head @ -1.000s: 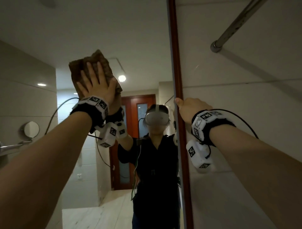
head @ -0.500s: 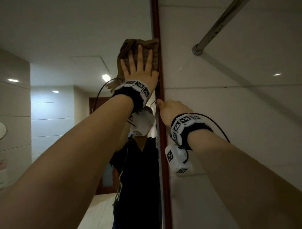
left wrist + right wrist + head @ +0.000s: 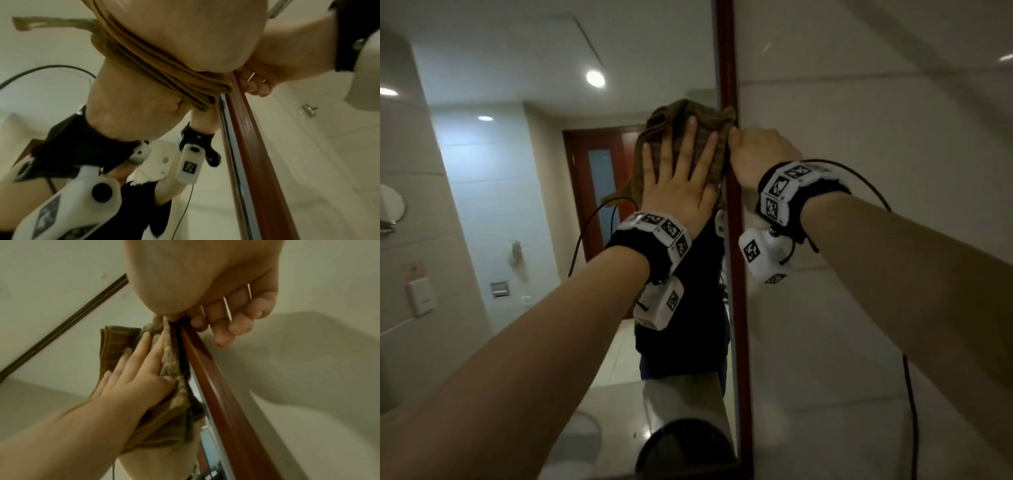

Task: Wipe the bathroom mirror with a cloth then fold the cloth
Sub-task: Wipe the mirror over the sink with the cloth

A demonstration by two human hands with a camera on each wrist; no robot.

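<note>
Against the mirror (image 3: 524, 178), close to its red-brown frame (image 3: 734, 308), we see the left hand (image 3: 681, 195) pressing the brown cloth (image 3: 709, 154) flat on the glass, fingers straight and spread. The cloth lies bunched in folds under the palm, its right edge touching the frame. Just beside it the right hand (image 3: 758, 154) has its grip on the frame, fingers (image 3: 224, 332) curled round the frame's outer edge, thumb on the mirror side.
</note>
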